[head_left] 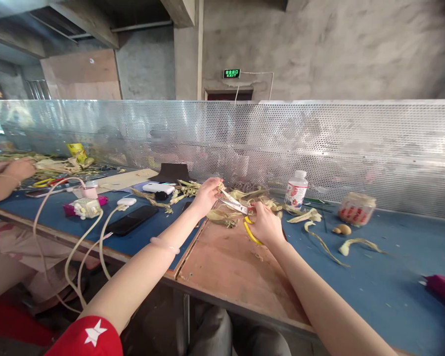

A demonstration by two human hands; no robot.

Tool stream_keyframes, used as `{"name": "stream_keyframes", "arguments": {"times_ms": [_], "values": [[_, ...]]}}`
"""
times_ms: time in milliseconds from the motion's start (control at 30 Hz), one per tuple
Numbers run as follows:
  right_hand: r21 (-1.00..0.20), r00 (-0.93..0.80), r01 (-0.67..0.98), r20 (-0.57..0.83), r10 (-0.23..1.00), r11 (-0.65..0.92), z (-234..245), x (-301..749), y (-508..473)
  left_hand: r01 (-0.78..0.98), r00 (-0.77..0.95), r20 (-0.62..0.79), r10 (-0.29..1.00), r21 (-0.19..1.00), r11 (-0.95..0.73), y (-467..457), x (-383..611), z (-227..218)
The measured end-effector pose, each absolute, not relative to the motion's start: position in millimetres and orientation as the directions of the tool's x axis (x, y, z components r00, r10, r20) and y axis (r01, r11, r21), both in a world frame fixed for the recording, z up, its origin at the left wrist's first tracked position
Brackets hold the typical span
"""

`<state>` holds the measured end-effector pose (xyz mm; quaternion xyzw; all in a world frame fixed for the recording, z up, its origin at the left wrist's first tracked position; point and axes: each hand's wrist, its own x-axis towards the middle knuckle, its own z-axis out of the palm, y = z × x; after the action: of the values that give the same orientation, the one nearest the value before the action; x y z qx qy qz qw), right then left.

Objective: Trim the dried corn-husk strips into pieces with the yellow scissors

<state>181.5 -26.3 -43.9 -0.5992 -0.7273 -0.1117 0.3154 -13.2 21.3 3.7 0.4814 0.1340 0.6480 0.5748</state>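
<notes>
My right hand [266, 225] is closed around the yellow-handled scissors [252, 233], whose metal blades point left toward my other hand. My left hand [206, 196] pinches a small pale piece of dried husk [221, 187] close to the blade tips. Whether the blades touch that piece I cannot tell. Behind and below the hands lies a loose heap of dried, yellowish husk strips [222, 216]. A bare wooden board [230, 262] is under my forearms, at the front edge of the table.
To the right are a white bottle [295, 190], a clear jar [357, 209], single husk strips [361, 243] and a purple tool [441, 289]. Leftward lie a black phone [133, 220], a white power bank [158, 188] and cables. Another person's hand [20, 169] handles husks. A perforated metal screen [337, 143] backs the table.
</notes>
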Motion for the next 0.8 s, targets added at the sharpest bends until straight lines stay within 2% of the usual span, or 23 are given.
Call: {"name": "stream_keyframes", "arguments": {"times_ms": [800], "values": [[-0.224,-0.062,0.947,0.572,0.818,0.228,-44.8,182.3,-25.3,-0.612,0.091,0.455,0.886,0.727,-0.31,21.3,-12.7,4.0]]}}
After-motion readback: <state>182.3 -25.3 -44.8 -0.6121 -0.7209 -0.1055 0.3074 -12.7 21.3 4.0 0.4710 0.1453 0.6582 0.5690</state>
